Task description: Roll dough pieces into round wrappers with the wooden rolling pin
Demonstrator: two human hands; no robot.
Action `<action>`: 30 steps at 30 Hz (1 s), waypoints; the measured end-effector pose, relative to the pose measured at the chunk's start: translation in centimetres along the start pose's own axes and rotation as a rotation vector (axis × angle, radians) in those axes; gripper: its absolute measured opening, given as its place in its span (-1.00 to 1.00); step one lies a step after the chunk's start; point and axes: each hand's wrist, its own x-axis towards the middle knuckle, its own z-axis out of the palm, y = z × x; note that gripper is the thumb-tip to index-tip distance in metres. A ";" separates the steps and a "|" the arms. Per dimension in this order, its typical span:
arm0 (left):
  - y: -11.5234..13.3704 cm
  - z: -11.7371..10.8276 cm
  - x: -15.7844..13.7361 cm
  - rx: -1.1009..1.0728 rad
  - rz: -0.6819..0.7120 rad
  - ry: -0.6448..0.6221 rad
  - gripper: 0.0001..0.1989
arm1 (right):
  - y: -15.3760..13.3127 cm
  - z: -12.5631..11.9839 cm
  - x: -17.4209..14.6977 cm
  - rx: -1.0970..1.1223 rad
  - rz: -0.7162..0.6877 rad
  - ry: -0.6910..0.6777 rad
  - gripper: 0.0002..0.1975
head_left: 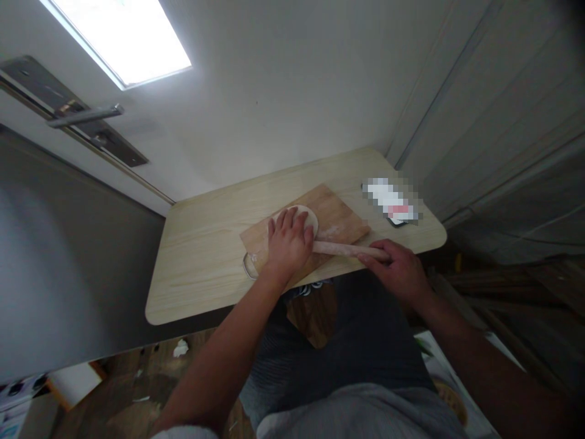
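Note:
A flat round of pale dough lies on a wooden cutting board with traces of flour. My left hand rests on the dough with its fingers stretched out and slightly spread. My right hand is wrapped round the right end of a wooden rolling pin. The pin lies across the near part of the board, and its left end reaches to my left hand, which hides the tip. Much of the dough is covered by my left hand.
The board sits on a light wood table against a white door with a metal handle. A phone, partly pixelated, lies at the table's right. The board's metal ring is at its left corner. Crumpled white paper lies on the floor.

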 end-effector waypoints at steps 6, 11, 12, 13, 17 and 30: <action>0.1 -0.1 -0.8 0.009 -0.010 -0.005 -0.55 | 0.2 0.6 -0.5 0.037 -0.030 0.097 -0.65; 0.3 -0.3 -1.7 -0.001 -0.022 -0.009 -0.53 | 0.4 0.7 -0.8 0.028 -0.073 0.120 -0.66; 0.3 -0.3 -1.9 -0.003 -0.028 -0.011 -0.52 | 0.4 0.7 -0.8 0.025 -0.086 0.122 -0.67; 0.4 -0.3 -2.3 -0.003 -0.033 -0.014 -0.51 | 0.5 0.8 -0.8 0.022 -0.099 0.124 -0.66; 0.7 -0.4 -4.4 0.001 -0.041 -0.022 -0.47 | 0.8 0.5 -0.7 -0.042 -0.168 0.069 -0.66; -5.4 -0.8 -2.8 -0.220 -0.235 0.129 -0.53 | -1.2 -2.0 -0.4 -0.022 -0.165 -0.313 -0.74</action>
